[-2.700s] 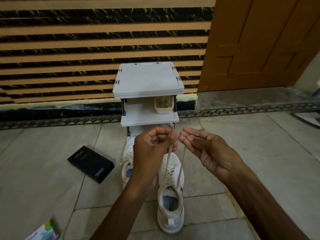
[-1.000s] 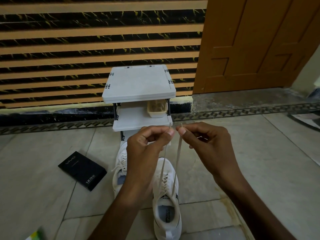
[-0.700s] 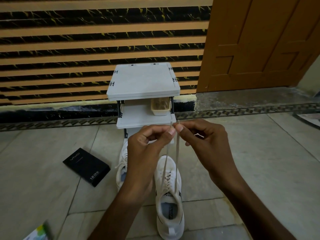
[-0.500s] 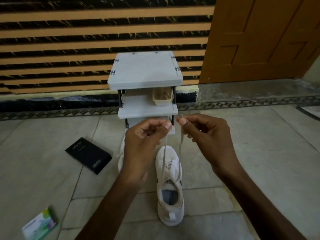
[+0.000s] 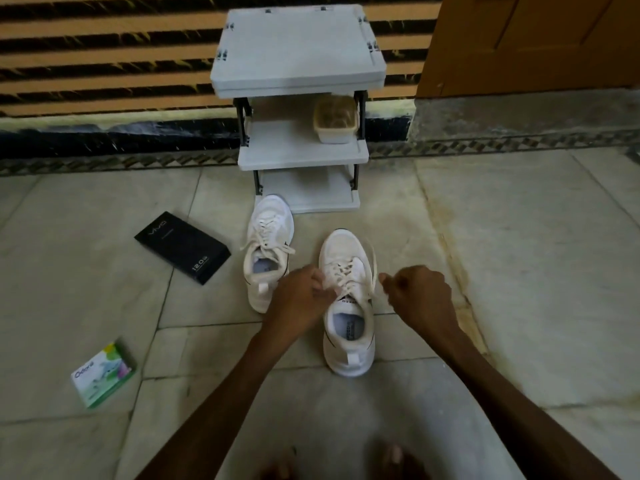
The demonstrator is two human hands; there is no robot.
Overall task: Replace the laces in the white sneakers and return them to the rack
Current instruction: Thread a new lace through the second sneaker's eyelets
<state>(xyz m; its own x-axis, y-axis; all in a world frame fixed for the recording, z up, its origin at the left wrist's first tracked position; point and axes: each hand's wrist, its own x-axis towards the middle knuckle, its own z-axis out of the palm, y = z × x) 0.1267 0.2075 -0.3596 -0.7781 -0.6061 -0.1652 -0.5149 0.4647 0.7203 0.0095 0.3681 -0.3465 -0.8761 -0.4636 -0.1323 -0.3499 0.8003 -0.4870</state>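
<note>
Two white sneakers stand on the tiled floor in front of a small white rack (image 5: 301, 156). The left sneaker (image 5: 266, 251) is laced, with loose ends hanging over its sides. The right sneaker (image 5: 348, 303) is nearer to me, its cream lace (image 5: 346, 275) threaded through the eyelets. My left hand (image 5: 300, 295) pinches one lace end low at the shoe's left side. My right hand (image 5: 417, 292) is curled at the shoe's right side, pinching the other lace end, which loops up past the toe.
A black phone box (image 5: 183, 247) lies left of the sneakers, and a green and white carton (image 5: 103, 374) lies nearer at the lower left. A beige tub (image 5: 335, 120) sits on the rack's middle shelf. A wooden door (image 5: 533, 43) is at the upper right.
Both hands have dropped from chest height, where they held the lace ends up together, down to either side of the right sneaker. The view has tilted downward.
</note>
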